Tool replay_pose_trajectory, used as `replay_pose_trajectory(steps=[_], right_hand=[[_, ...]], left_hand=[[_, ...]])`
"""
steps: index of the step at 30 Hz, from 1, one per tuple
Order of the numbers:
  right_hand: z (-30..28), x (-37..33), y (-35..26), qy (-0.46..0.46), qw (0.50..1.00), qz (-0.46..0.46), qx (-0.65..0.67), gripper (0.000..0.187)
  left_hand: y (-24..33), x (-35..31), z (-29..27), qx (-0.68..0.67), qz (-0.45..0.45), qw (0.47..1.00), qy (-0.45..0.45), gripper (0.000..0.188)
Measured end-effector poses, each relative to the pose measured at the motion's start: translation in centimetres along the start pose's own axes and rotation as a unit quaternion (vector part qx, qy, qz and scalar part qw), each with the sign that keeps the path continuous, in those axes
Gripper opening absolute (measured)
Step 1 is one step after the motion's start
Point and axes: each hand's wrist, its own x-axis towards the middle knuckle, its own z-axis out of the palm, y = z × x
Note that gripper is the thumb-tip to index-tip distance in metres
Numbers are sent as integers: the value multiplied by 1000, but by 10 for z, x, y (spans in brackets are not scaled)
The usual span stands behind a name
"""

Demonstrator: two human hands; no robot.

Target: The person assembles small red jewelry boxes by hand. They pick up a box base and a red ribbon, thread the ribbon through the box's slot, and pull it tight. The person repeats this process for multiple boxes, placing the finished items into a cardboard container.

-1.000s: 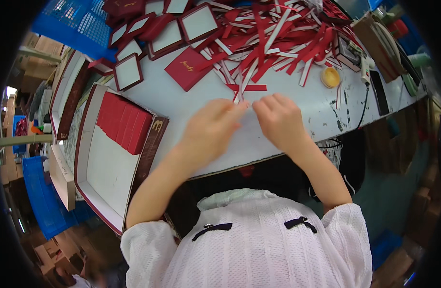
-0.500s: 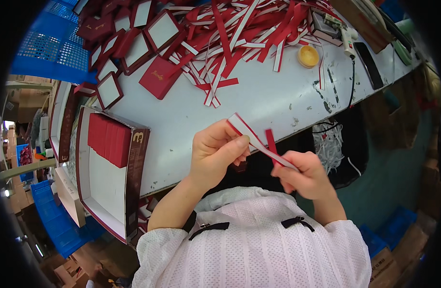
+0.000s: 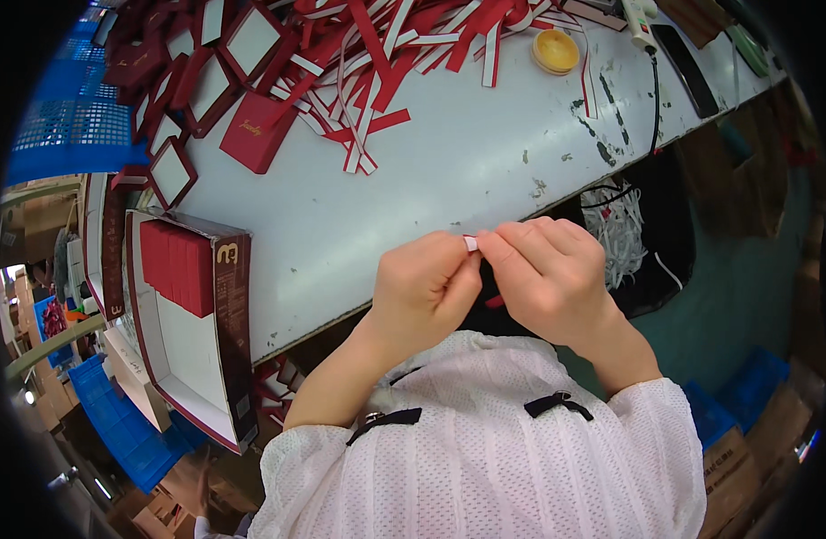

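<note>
In front of my chest, close to the table's near edge, my left hand (image 3: 424, 289) and my right hand (image 3: 550, 277) meet, both closed in a pinch. Between their fingertips shows a short white bit of a red-and-white ribbon strip (image 3: 470, 243). A red end of it pokes out below the right fingers; the rest is hidden by my hands. Beyond them on the white table (image 3: 377, 225) lies a loose heap of similar ribbon strips (image 3: 390, 121). Left of the heap sits a closed dark red box (image 3: 253, 131) with gold lettering.
More red boxes with white insides (image 3: 253, 42) are piled at the far left beside a blue crate (image 3: 71, 135). A carton tray (image 3: 184, 346) holds red pieces (image 3: 177, 267). To the right are a yellow round tub (image 3: 555, 52), a black phone-like slab (image 3: 684, 70) and shredded paper (image 3: 618, 238) below the table edge.
My hands have come together, with the right one moving up and left to the left one. The ribbon stretched between them is now mostly covered. The view has shifted slightly.
</note>
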Motion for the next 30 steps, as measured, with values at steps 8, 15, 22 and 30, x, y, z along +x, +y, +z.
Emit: replay_pose_trajectory(steps=[8, 15, 22, 30], right_hand=[[0, -56, 33, 319, 457, 426, 713, 10], [-2, -233, 175, 496, 379, 566, 538, 15], [-4, -313, 224, 261, 709, 649, -87, 39], [-14, 4, -24, -2, 1000, -13, 17, 37]], left_hand=[[-9, -23, 16, -242, -140, 954, 109, 10], [-53, -65, -37, -589, -143, 727, 323, 11], [-31, -72, -83, -582, -96, 688, 424, 9], [22, -8, -45, -247, 68, 966, -42, 14]])
